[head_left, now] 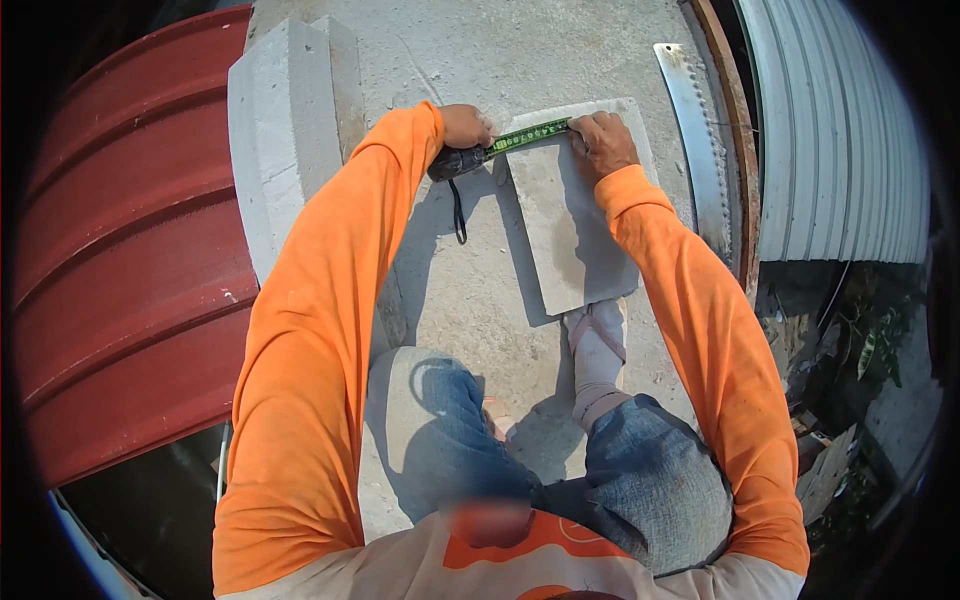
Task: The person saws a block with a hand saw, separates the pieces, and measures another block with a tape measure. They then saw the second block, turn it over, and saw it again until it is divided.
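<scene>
Tape measure stretched across far edge of grey slab on concrete ledge, left hand closed round its case, right hand pinching blade end to slab, sandalled foot on slab's near edge.

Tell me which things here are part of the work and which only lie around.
In use: green tape measure with black case, held by left hand and right hand; flat grey concrete slab.
Lying about: curved steel saw blade; white concrete blocks; red corrugated roofing.

Tape case mostly under hands.
</scene>
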{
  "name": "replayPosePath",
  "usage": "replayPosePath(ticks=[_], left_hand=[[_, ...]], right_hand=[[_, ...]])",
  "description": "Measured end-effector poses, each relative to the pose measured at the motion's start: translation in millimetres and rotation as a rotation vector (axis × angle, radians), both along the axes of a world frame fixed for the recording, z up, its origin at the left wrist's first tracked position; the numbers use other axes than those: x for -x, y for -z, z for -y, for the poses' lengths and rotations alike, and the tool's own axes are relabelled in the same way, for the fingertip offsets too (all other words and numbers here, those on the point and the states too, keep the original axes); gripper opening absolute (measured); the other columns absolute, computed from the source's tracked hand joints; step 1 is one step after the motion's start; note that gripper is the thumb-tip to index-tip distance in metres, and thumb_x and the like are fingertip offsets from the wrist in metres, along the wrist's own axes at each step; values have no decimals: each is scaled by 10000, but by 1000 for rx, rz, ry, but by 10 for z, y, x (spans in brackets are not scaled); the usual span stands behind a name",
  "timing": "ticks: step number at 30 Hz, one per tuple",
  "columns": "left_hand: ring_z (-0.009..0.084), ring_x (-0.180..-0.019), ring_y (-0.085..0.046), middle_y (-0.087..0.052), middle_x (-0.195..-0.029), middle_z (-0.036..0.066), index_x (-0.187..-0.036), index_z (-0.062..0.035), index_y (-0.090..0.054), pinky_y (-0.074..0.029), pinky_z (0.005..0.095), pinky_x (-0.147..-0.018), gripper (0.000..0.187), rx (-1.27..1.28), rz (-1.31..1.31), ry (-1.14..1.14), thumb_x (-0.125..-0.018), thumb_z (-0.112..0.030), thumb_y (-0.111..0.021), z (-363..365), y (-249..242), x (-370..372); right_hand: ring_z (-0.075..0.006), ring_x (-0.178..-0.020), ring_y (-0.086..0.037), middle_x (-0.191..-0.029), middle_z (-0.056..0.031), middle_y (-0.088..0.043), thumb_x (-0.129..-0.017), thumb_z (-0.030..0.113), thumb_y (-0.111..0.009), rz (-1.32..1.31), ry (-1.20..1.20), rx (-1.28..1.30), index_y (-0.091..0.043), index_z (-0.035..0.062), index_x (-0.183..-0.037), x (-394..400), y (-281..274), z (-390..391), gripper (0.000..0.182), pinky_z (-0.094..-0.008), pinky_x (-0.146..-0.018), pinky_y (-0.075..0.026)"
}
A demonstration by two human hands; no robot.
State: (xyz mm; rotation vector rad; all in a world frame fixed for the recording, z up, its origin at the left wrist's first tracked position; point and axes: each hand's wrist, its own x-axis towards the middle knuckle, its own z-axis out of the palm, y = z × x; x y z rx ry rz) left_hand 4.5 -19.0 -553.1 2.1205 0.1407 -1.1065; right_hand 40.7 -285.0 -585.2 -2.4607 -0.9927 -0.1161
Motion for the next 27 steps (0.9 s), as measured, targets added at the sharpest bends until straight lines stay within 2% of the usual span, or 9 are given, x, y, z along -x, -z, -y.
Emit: replayPosePath(ticks=[1,5,7,11,13,15,19,21,27], left_hand=[[214,-1021,-607,-695,-1091,66,-1078,-118,-707,-435,309,-906,317,-12,-2,15,-794,-227,-620,19,-12,-4],[215,-1032,-607,-694,-1104,70,-1080,-114,-710,-432,300,-917,322,-81,21,120,-783,-219,-640,49,-43,-25],[80,-746,-583,-686,-893,1,-1036,-63,-704,-462,239,-727,207,-19,9,-45,-862,-91,-594,63,-1,9],[110,-735,-587,-679,-863,12,-995,-37,-697,-464,254,-734,180,-22,90,59,-862,-93,-590,47,88,26],[115,-743,-583,-671,-848,8,-973,-26,-691,-460,253,-733,166,-34,58,29,-863,-95,-587,81,137,70],[232,-878,-609,-687,-932,105,-977,-81,-710,-460,333,-806,262,-15,79,38,-806,-254,-612,102,168,160],[209,-867,-612,-695,-940,91,-993,-78,-712,-461,322,-809,255,52,73,-5,-818,-224,-598,330,74,468],[101,-686,-560,-656,-793,12,-930,-56,-696,-453,264,-685,150,75,33,-99,-861,-125,-583,476,-28,603],[99,-621,-546,-638,-706,8,-877,-43,-700,-449,277,-627,163,124,29,-112,-857,-140,-570,676,49,929]], right_hand=[[-269,-855,-560,-844,-59,-567,-805,177,-684,-1,1,5,-640,152,-937,5,-5,12,142,-390,-760,-469],[-272,-858,-565,-851,-61,-570,-819,188,-664,-2,18,33,-640,149,-936,4,-50,-31,125,-390,-769,-473],[-274,-867,-568,-860,-64,-577,-824,188,-656,-27,44,70,-642,149,-938,-3,-84,-59,121,-390,-778,-476],[-292,-912,-574,-903,-93,-602,-833,164,-636,-107,63,163,-655,138,-949,47,-109,-42,120,-389,-811,-487],[-315,-847,-566,-839,-104,-567,-802,128,-663,-61,52,53,-623,127,-955,112,-102,6,158,-413,-748,-490],[-312,-856,-567,-853,-108,-575,-821,143,-645,-88,47,56,-632,120,-937,204,-116,84,118,-404,-769,-489],[-313,-843,-558,-846,-117,-571,-836,157,-629,-132,43,52,-629,102,-897,394,-148,233,83,-394,-768,-486],[-314,-835,-555,-838,-118,-566,-829,154,-632,-126,33,48,-626,100,-890,496,-134,323,82,-396,-757,-486],[-314,-824,-551,-822,-120,-547,-799,134,-647,-147,-8,12,-614,102,-886,803,-145,590,98,-403,-729,-483]])
